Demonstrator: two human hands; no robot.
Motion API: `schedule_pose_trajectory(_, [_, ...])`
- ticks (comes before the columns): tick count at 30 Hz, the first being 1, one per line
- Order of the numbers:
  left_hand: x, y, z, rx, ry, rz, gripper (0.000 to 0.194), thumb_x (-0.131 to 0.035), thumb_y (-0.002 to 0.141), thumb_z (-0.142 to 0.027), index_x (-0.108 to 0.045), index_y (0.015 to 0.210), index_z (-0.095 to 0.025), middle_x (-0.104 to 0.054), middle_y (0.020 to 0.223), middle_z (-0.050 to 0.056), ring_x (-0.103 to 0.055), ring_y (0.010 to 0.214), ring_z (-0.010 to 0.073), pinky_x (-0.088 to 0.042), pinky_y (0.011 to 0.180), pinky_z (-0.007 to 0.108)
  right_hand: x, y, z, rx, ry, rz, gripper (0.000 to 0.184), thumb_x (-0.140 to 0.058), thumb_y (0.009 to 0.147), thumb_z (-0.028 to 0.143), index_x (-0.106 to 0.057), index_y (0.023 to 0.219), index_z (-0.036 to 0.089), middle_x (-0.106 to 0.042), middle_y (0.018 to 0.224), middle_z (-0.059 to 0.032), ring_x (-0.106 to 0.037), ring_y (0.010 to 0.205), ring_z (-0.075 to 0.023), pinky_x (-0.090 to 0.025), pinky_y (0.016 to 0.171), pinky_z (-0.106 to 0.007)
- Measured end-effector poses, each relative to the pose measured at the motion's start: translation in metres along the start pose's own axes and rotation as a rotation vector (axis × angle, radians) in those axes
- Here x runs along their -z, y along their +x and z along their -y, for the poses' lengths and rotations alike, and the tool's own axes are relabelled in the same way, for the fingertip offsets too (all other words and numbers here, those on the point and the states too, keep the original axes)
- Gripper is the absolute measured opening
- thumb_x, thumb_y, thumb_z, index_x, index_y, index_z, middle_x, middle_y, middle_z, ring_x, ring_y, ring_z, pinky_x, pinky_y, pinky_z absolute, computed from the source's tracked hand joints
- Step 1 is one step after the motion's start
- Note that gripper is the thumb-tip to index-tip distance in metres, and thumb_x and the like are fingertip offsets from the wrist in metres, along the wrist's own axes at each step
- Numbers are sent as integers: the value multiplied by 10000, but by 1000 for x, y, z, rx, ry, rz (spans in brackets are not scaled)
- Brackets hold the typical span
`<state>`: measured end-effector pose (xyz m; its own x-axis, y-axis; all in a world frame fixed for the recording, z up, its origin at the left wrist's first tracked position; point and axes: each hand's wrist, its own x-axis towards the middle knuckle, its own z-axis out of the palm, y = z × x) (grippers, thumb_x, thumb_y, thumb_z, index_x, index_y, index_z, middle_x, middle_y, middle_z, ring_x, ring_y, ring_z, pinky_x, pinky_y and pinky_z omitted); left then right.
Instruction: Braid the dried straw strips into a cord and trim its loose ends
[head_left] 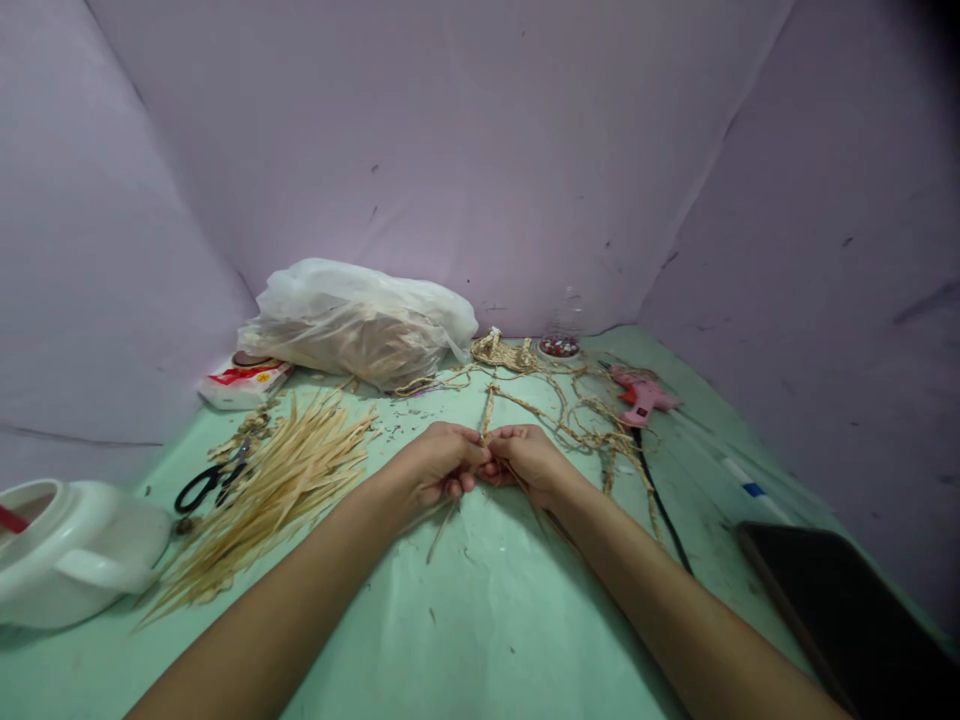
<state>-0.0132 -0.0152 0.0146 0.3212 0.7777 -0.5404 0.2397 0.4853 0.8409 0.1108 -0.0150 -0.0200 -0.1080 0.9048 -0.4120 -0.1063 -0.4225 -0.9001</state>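
Both my hands meet at the middle of the green table, fingers pinched on the near end of a braided straw cord [488, 408]. My left hand [444, 462] is closed on the cord from the left, and a loose strand [441, 535] hangs below it. From the right, my right hand [527, 463] is closed on it too, with more strands trailing under the wrist. Beyond the fingers the cord runs away from me and then off to the right, in loose loops [555, 418]. The exact crossing of the strands is hidden by my fingertips.
Flat dry straw strips [300, 480] and black-handled scissors [199, 490] lie left, near a white pitcher [112, 530]. A plastic bag [360, 315], a woven straw piece [506, 352] and a bead container [560, 346] stand behind. At right are a pink glue gun [641, 393] and dark phone-like slab [847, 610].
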Motion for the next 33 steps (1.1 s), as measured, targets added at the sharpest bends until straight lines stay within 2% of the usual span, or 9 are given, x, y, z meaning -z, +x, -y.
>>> schedule_pose_trajectory(3, [3,13,2,13,-15,40,28,-527,638,-139,-515,633,-114,-464,459,-29,-372,332,36,-220,321,155,2,-1,1,-5,-49,4,77,-505,607,72,-510,573,141,-531,438,23,-459,349,-51,-392,359,-147])
schedule_pose_trajectory(8, [15,21,5,-5,48,14,117,-598,601,-197,-515,565,-123,-417,384,-45,-341,318,43,-189,310,160,6,-2,3,37,-159,19,93,-505,614,71,-527,555,138,-522,428,35,-422,325,-44,-351,326,-145])
schedule_pose_trajectory(13, [12,18,8,-52,152,-74,218,-647,558,-212,-455,473,-153,-399,303,-38,-316,280,62,-201,305,189,7,4,-5,137,-267,-2,94,-510,614,72,-537,565,148,-514,421,47,-425,322,-44,-336,330,-141])
schedule_pose_trajectory(18, [4,21,13,-156,201,-169,156,-543,609,-172,-471,472,-152,-326,280,-64,-251,278,47,-148,328,194,7,9,-13,187,-315,-8,76,-505,629,116,-517,572,164,-524,445,39,-455,344,-66,-358,354,-166])
schedule_pose_trajectory(22, [2,26,21,-240,211,-215,86,-520,596,-159,-545,517,-135,-364,322,-66,-243,323,39,-158,361,194,11,6,-11,208,-344,10,75,-500,645,160,-523,574,164,-555,480,20,-469,387,-76,-359,402,-183])
schedule_pose_trajectory(24, [2,28,24,-255,215,-231,77,-518,578,-152,-556,513,-136,-357,327,-68,-239,336,42,-163,372,199,13,1,-5,276,-510,-15,95,-511,643,179,-573,576,155,-573,486,7,-470,422,-86,-338,431,-193])
schedule_pose_trajectory(27, [0,28,25,-255,213,-252,68,-520,554,-141,-555,495,-138,-326,324,-71,-230,351,48,-156,384,206,14,-10,8,402,-905,-105,156,-522,654,221,-665,634,162,-614,536,-13,-495,504,-114,-311,475,-214])
schedule_pose_trajectory(29, [-1,27,25,-251,205,-254,67,-518,543,-131,-550,484,-140,-321,326,-69,-232,360,50,-156,392,208,13,-17,16,406,-1066,-160,183,-519,665,247,-689,658,179,-628,551,-25,-503,518,-128,-293,479,-228])
schedule_pose_trajectory(33, [-5,26,23,-233,174,-253,81,-504,522,-102,-514,453,-143,-305,335,-69,-221,368,48,-142,403,213,7,-28,25,368,-1221,-248,186,-532,662,270,-703,674,198,-659,598,-56,-533,535,-150,-271,475,-247])
